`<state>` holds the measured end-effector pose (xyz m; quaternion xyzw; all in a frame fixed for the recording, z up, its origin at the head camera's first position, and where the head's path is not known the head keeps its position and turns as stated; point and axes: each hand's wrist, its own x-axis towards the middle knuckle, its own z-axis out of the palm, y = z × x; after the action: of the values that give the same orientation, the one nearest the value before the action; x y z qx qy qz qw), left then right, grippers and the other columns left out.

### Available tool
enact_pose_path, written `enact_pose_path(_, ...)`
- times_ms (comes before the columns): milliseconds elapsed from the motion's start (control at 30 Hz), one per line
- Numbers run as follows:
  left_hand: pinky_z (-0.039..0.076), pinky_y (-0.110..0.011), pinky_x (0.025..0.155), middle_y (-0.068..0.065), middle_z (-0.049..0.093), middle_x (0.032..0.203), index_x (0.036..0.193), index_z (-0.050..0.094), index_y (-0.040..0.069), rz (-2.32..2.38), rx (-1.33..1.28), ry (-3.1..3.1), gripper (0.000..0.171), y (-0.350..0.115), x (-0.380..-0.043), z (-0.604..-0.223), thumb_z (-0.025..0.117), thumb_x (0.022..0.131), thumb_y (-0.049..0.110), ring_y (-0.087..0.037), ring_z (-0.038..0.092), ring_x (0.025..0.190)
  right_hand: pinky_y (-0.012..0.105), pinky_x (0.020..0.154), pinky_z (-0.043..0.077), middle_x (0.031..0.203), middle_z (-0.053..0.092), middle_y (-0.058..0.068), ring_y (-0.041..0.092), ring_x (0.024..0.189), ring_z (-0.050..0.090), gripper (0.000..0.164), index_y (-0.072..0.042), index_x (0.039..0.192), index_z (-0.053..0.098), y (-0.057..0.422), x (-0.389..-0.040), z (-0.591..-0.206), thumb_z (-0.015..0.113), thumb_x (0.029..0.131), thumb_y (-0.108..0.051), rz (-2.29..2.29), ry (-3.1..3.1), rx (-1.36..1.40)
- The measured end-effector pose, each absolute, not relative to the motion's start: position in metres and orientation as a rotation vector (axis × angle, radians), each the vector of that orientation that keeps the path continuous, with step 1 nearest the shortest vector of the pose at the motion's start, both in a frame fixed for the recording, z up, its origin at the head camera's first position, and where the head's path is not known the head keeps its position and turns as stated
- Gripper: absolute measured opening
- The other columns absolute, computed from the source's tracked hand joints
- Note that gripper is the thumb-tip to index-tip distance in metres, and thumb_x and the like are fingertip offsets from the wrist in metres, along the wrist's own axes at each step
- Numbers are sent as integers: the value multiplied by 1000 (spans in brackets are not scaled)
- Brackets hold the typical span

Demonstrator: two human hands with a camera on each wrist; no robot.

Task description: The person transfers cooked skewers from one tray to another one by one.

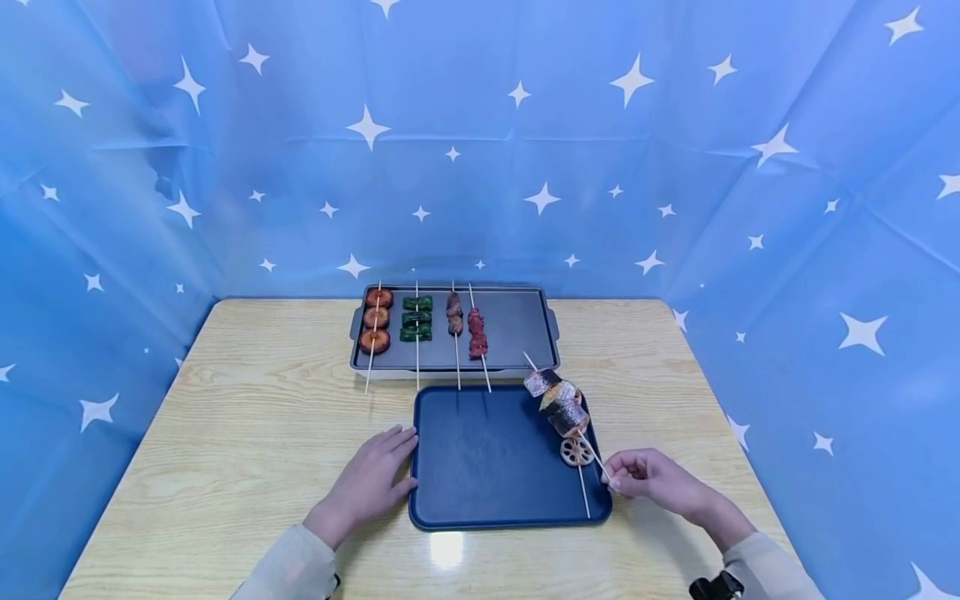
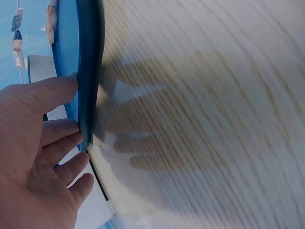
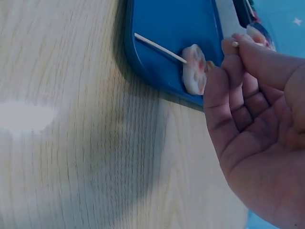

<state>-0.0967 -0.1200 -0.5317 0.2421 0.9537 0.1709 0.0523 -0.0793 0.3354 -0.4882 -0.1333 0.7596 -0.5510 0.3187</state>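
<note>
I pinch the unplaced fish skewer [image 1: 564,414] over the blue tray [image 1: 487,467] with my right hand [image 1: 662,483]; my left hand [image 1: 371,479], fingers loose, touches its edge. Probably partway: four skewers [image 1: 454,315] lie on the griddle [image 1: 513,325].

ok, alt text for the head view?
A right hand pinches the stick of a skewer of silvery-skinned chunks over a blue tray, where a lotus-slice skewer lies; the left hand touches the tray's left edge. Behind, a dark griddle holds four skewers.

Right hand [image 3: 262,119] with stick [image 3: 235,44] in its fingertips, near lotus slice [image 3: 193,71] on blue tray [image 3: 176,19]
</note>
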Motion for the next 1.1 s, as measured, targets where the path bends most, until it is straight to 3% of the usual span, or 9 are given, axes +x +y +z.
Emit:
enact_pose_path(200,35,-47,118,-9,51,147,137,54,2,522,731,2897,61,-120,-97,-532,70,88,35,-31,44,139,25,59,46,78,55,-8,1,70,50,30,21,107,53,340,-77,-489,53,98,-7,-1431,1938,-403)
enact_pose_path(433,36,-46,117,-9,52,146,137,55,3,507,736,2904,61,-121,-98,-534,70,88,36,-30,44,139,34,54,37,75,50,-7,10,63,42,27,25,104,48,347,-75,-490,50,98,-1,-1426,1874,-444)
enact_pose_path(667,36,-46,117,-8,52,146,137,55,3,493,743,2903,61,-121,-97,-534,70,88,37,-29,44,139,30,55,43,76,53,-9,1,68,49,30,25,105,49,349,-74,-495,52,97,-4,-1418,1873,-417)
enact_pose_path(1100,35,-47,117,-10,52,146,136,55,1,532,743,2898,60,-120,-97,-532,70,88,34,-31,44,139,20,61,49,79,60,-10,0,69,53,30,24,106,50,343,-70,-500,53,97,-5,-1465,1834,-378)
